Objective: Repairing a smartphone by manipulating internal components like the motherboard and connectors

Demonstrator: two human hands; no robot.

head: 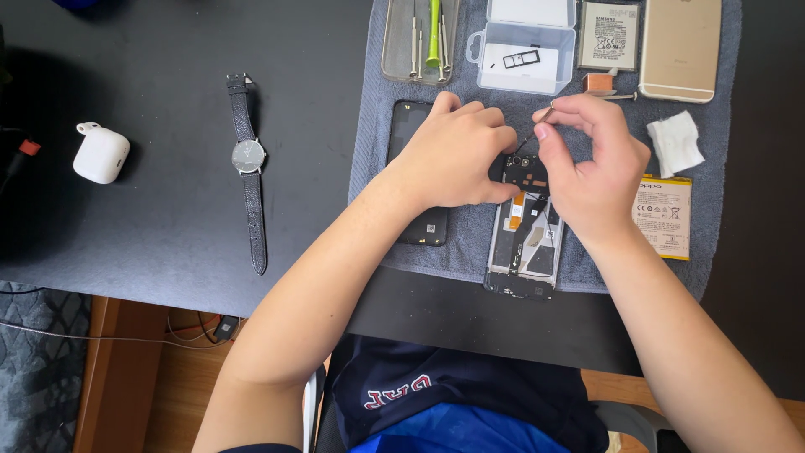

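Observation:
An opened phone (524,247) with its back off lies on a grey cloth mat (369,143), circuit board and orange ribbon showing. My left hand (449,155) rests curled over its top left corner, steadying it. My right hand (591,164) pinches thin metal tweezers (545,113), whose tip points down at the phone's upper board. A black back cover (415,168) lies partly under my left hand.
On the mat: a clear tray of screwdrivers (419,42), a clear parts box (524,54), two phone batteries (610,35) (664,214), a gold phone (681,46), a white wipe (675,143). A wristwatch (249,159) and white earbud case (101,153) lie at the left.

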